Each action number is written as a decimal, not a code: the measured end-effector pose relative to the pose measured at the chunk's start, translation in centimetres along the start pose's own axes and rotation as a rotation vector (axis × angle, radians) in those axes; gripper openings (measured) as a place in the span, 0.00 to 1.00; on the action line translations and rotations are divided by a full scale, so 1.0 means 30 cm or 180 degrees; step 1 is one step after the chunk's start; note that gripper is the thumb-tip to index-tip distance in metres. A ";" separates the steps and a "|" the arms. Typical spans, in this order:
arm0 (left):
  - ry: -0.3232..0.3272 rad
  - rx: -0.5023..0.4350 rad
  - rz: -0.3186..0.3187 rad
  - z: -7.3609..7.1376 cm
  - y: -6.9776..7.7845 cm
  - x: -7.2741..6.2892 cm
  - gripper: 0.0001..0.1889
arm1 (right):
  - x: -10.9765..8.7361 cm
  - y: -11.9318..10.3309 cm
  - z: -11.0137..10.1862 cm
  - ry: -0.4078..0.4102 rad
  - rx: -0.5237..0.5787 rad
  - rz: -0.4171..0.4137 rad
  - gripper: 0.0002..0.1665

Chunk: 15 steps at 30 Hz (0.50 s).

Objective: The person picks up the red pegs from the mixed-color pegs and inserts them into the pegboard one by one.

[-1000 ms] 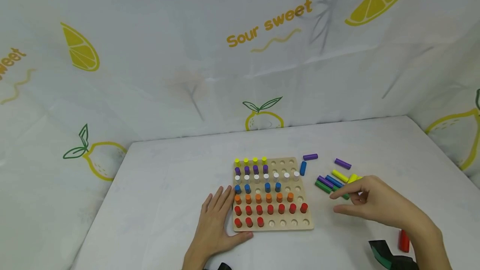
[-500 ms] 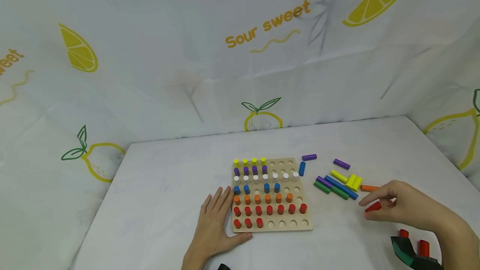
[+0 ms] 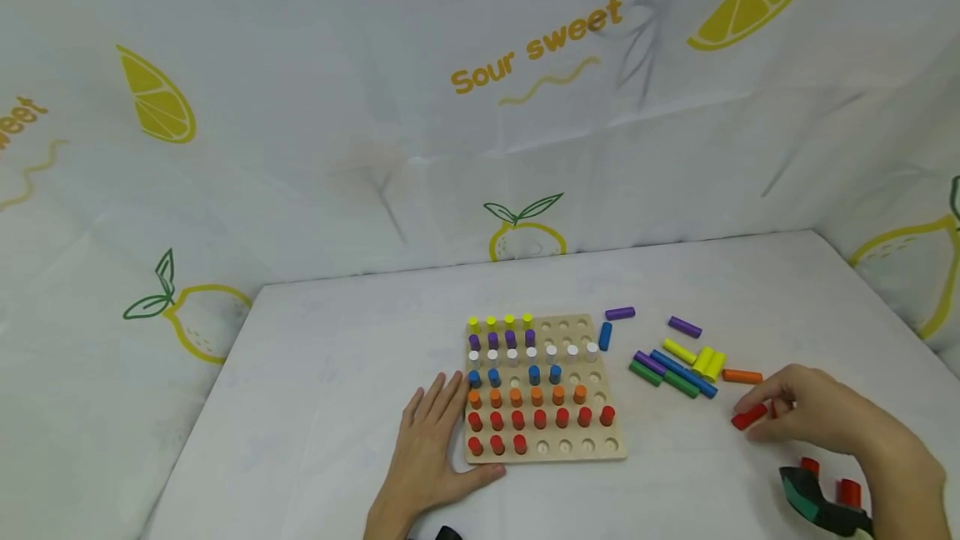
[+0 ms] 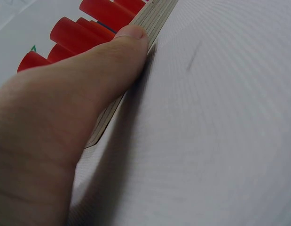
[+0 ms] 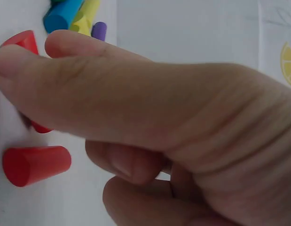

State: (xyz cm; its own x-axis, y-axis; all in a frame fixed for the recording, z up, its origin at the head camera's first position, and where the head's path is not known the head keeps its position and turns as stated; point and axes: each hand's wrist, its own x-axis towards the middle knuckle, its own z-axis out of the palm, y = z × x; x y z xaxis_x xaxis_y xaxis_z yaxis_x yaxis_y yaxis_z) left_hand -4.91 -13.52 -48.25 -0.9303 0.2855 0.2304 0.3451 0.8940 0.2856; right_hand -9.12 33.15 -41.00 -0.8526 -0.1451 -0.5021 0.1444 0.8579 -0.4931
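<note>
A wooden peg board [image 3: 611, 432] stands mid-table, with rows of yellow, purple, white, blue, orange and red pegs upright in its holes. My left hand [image 3: 423, 457] rests against its left side with straight fingers, the thumb along the front edge. In the left wrist view that thumb [image 4: 121, 61] presses the board's side, red pegs [image 4: 74, 35] behind it. To the right, my right hand [image 3: 832, 415] pinches a loose red peg [image 3: 750, 417] between thumb and forefinger, low over the table. The right wrist view shows the thumb hiding most of this red peg [image 5: 25, 41].
Loose blue [image 3: 684, 374], green [image 3: 681, 385], yellow [image 3: 705, 362] and purple pegs [image 3: 686, 327] lie right of the board. An orange peg [image 3: 742, 377] is just beyond the right hand. More red pegs [image 3: 850, 492] lie near a black-and-green strap [image 3: 817, 507] at the right wrist.
My right hand has moved right, away from the green and blue pegs, and come down onto the red peg, fingers closing on it. My left hand and the board have stayed put.
</note>
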 end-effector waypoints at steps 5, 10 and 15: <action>-0.0030 0.0014 -0.0024 0.001 0.000 0.001 0.59 | 0.012 0.010 0.004 -0.0019 0.0007 -0.0020 0.16; -0.0075 -0.0022 -0.0057 -0.002 0.002 0.001 0.59 | 0.026 0.009 0.009 -0.0041 -0.0008 -0.0006 0.15; -0.0083 -0.0024 -0.0070 -0.005 0.005 0.002 0.59 | 0.035 0.009 0.017 -0.0065 0.0013 0.0013 0.16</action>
State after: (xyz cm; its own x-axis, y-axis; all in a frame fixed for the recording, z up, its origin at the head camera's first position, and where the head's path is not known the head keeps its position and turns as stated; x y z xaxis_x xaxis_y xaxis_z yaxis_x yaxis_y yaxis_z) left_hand -4.90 -13.43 -48.05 -0.9406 0.2747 0.1996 0.3253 0.8977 0.2973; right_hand -9.72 32.98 -42.01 -0.8415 -0.1517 -0.5185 0.1500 0.8565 -0.4939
